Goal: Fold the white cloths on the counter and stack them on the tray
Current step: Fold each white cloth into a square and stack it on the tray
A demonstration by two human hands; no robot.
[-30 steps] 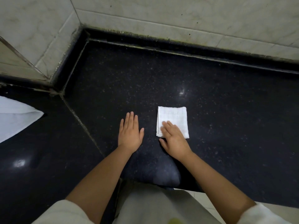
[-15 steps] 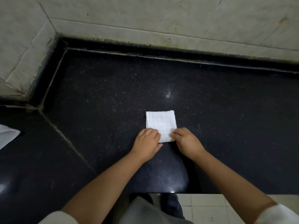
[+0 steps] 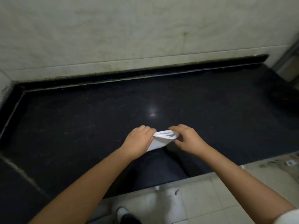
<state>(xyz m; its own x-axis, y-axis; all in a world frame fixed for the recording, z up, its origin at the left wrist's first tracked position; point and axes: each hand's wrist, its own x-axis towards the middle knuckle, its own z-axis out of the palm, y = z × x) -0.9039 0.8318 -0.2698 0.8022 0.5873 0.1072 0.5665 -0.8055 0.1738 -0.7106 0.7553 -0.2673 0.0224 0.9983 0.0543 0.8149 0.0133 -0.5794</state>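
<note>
A folded white cloth [image 3: 161, 138] is held between both hands just above the near middle of the black counter [image 3: 80, 126]. The left hand [image 3: 137, 141] is closed on the cloth's left end, and the right hand [image 3: 188, 139] is pinched on its right end, thumb below and fingers above. Several layered edges are seen along the far side of the bundle, while a loose flap hangs down toward the near left, behind the left hand.

The cloth is judged to be light, soft and limp, with no stiffness of its own, so the stacked layers are likely to slide apart or sag if only one corner is held. A grip across all layers at the two ends, as now, is thought best, with support kept under the drooping flap.

Half a second ago the cloth lay flat on the counter as a small square, with both hands at its near edge; now it has been lifted clear and has bowed in the middle. The view has also swung to the right, and the other white cloth at the far left is no longer in view. No tray is seen; the dark shape at the far right of the counter is too blurred to be named
</note>
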